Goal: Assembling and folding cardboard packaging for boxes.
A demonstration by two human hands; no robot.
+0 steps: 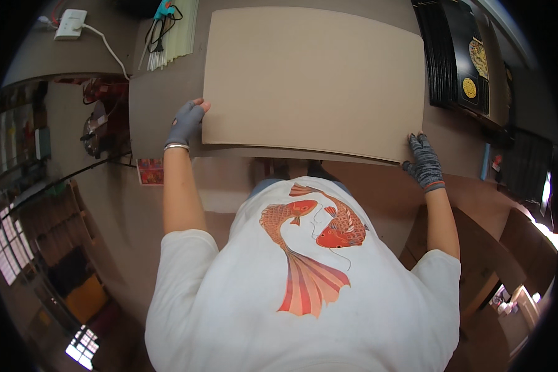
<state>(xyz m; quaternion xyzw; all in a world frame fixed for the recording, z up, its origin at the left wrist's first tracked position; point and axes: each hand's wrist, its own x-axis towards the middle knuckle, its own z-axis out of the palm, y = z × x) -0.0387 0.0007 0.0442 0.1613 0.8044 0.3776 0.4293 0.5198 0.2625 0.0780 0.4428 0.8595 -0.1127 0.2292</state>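
A large tan cardboard sheet (313,80) lies flat across the table in front of me; a thin dark line along its near edge may be a second layer beneath. My left hand (188,122), in a grey glove with bare fingertips, grips its left edge near the front corner. At the near right corner, my right hand (425,162), in a speckled grey knit glove with an orange cuff, has thumb and fingers closed about the edge. How far the fingers reach under the cardboard is hidden.
Black flat pieces with gold emblems (469,87) are stacked at the right. Far left lie a teal glue gun (165,10), pale glue sticks (178,43) and a white power strip (72,25) with a cord. A blue stick (485,161) lies near the right edge.
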